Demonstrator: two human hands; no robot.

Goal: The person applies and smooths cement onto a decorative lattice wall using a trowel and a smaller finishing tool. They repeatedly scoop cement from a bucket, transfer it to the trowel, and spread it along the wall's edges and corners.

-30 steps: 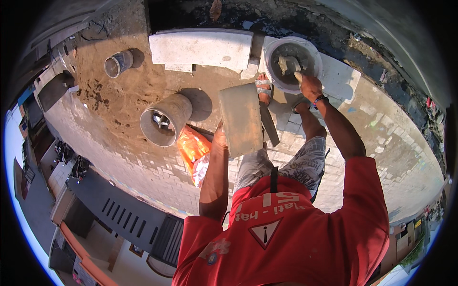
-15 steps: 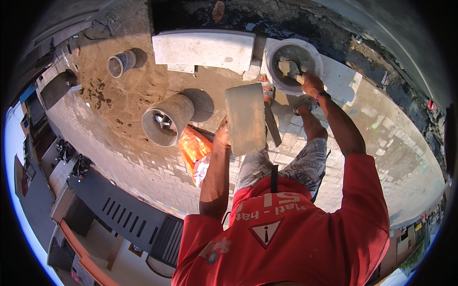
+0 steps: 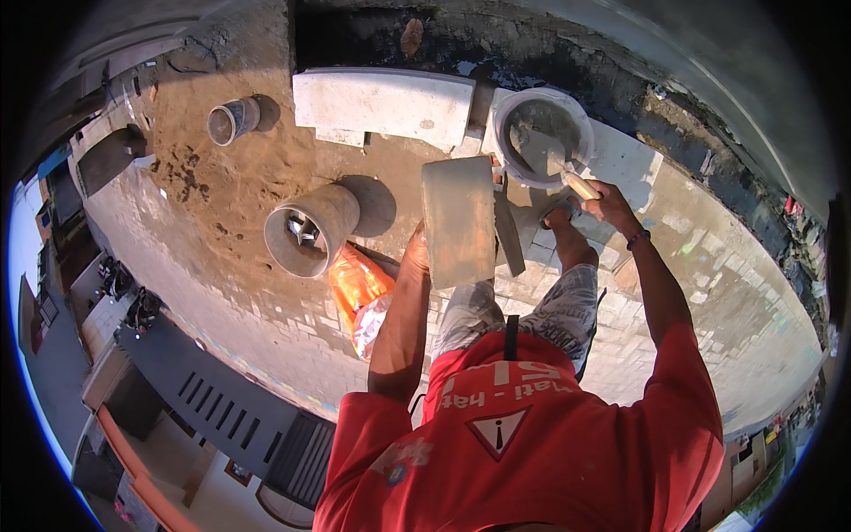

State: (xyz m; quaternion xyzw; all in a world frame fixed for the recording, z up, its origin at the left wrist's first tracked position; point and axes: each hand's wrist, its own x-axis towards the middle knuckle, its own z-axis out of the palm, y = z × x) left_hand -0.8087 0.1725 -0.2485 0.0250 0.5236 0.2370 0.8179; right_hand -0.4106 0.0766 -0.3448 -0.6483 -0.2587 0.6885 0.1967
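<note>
Two bare hands work above sunlit paving [image 3: 700, 284], seen from the person's own head, looking down past a red shirt [image 3: 567, 443] and patterned shorts [image 3: 563, 306]. The left hand [image 3: 417, 247] grips a flat, grey-brown slab [image 3: 459, 222] by its left edge; most of the fingers are hidden behind it. The slab is in front of the person's legs, near the middle of the view, its broad face turned up toward the camera. Just right of it shows a narrow dark strip [image 3: 508, 235]; whether the two are joined, I cannot tell.

The right hand [image 3: 610, 204], with a bracelet [image 3: 637, 238] at the wrist, is closed around the pale handle of a trowel [image 3: 581, 184]. Its blade reaches over the near rim of a round, pale tub [image 3: 582, 124] holding a grey, wet-looking mix [image 3: 536, 137]. Whether the blade touches the mix is unclear.

Left of the slab, a large grey bucket [image 3: 335, 217] lies tipped on its side with pale objects inside, just beside an orange bag [image 3: 359, 282]. A smaller bucket [image 3: 238, 121] lies farther off on brown sand [image 3: 213, 182]. Beyond the slab, a long white panel [image 3: 381, 102] lies along a dark, wet channel [image 3: 355, 35].
</note>
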